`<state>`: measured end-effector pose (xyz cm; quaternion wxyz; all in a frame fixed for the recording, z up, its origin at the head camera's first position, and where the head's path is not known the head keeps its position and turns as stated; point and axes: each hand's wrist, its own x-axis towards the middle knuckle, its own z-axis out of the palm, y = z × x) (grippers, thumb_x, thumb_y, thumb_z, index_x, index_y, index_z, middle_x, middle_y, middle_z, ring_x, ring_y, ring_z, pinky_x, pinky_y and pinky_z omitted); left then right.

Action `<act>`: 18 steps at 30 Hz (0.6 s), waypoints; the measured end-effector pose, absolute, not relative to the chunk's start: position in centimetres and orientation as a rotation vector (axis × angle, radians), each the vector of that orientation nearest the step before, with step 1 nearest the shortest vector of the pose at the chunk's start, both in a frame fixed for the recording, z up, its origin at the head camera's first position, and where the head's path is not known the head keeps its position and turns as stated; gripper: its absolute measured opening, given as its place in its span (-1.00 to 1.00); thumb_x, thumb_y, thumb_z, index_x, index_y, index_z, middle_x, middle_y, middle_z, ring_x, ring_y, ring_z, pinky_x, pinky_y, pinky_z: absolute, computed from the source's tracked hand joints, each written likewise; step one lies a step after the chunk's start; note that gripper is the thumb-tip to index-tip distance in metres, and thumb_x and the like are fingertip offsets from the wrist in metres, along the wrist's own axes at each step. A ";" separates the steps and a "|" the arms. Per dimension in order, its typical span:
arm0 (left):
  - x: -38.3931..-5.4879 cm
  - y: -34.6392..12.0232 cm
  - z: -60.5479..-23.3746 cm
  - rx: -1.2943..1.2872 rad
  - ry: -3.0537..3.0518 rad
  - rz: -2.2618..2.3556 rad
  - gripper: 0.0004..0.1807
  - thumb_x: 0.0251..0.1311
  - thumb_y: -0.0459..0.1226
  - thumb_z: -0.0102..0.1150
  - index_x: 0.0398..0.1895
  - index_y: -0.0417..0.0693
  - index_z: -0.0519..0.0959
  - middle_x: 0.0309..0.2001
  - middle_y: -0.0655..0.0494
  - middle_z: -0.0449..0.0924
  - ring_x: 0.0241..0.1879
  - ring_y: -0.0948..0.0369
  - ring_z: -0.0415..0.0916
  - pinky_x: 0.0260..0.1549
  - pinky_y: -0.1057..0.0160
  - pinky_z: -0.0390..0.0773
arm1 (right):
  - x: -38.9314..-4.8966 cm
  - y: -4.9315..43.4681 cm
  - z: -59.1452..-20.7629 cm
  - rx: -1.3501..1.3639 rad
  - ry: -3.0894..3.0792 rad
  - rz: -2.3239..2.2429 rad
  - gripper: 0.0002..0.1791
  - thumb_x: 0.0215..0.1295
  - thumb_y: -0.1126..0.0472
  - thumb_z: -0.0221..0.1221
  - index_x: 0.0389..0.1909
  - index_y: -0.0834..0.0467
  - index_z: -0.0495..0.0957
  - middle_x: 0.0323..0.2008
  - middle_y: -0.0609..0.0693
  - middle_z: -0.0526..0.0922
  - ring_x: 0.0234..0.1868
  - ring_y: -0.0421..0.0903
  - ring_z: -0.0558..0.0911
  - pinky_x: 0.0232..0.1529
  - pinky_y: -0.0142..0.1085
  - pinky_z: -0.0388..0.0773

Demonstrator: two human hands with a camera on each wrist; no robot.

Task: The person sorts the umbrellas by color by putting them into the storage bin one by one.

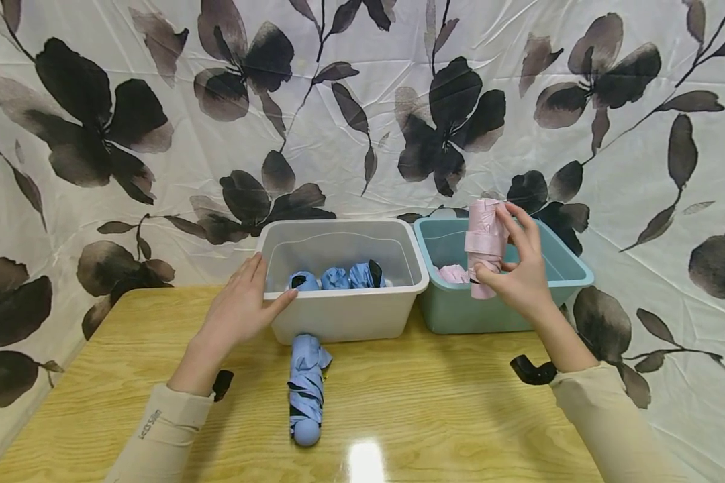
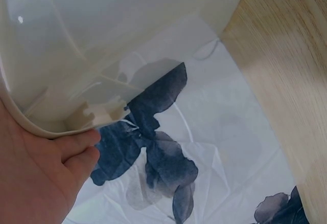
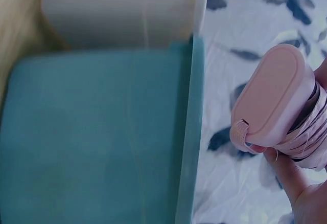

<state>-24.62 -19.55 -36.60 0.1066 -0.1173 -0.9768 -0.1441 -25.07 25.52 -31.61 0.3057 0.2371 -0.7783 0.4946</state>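
Observation:
My right hand grips a folded pink umbrella, upright above the teal bin. In the right wrist view, the flat pink end with a small strap loop shows on that umbrella. Inside the teal bin lies another pink bundle, partly hidden by the front rim. My left hand rests against the left front corner of the white bin, fingers along its side and thumb at the front rim. Folded blue umbrellas lie in that bin. A folded blue umbrella lies on the table before it.
Both bins stand side by side at the back of the wooden table. Behind them hangs a white cloth with dark flowers. Black wrist-camera mounts stick out at the left wrist and the right wrist.

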 end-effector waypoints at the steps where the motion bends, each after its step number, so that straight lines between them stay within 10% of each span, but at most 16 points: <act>1: -24.6 -19.6 -36.7 -0.345 -2.876 -0.425 0.18 0.44 0.40 -0.17 0.60 -0.49 -0.07 0.62 -0.44 -0.13 0.60 -0.32 -0.16 0.53 -0.29 -0.02 | -25.5 25.8 -31.3 0.620 -2.071 1.296 0.02 -0.06 0.69 0.29 0.55 0.30 0.25 0.58 0.24 0.06 0.09 -0.09 0.32 -0.33 -0.63 0.55; 10: -24.7 -19.8 -37.2 -0.339 -2.870 -0.431 0.19 0.42 0.42 -0.18 0.61 -0.49 -0.07 0.62 -0.42 -0.13 0.61 -0.30 -0.17 0.55 -0.27 -0.03 | -31.6 30.1 -32.0 0.556 -2.255 1.126 0.03 0.00 0.54 0.34 0.59 0.17 0.24 0.59 0.13 0.07 0.35 0.03 0.29 -0.09 -0.54 0.39; 18: -24.8 -19.7 -37.1 -0.344 -2.855 -0.430 0.20 0.41 0.43 -0.17 0.60 -0.49 -0.05 0.62 -0.41 -0.12 0.61 -0.29 -0.15 0.55 -0.26 -0.02 | -34.5 32.4 -32.3 0.502 -2.593 1.045 0.03 0.13 0.42 0.39 0.62 0.27 0.12 0.59 0.28 -0.01 0.44 0.36 0.25 0.20 0.18 0.44</act>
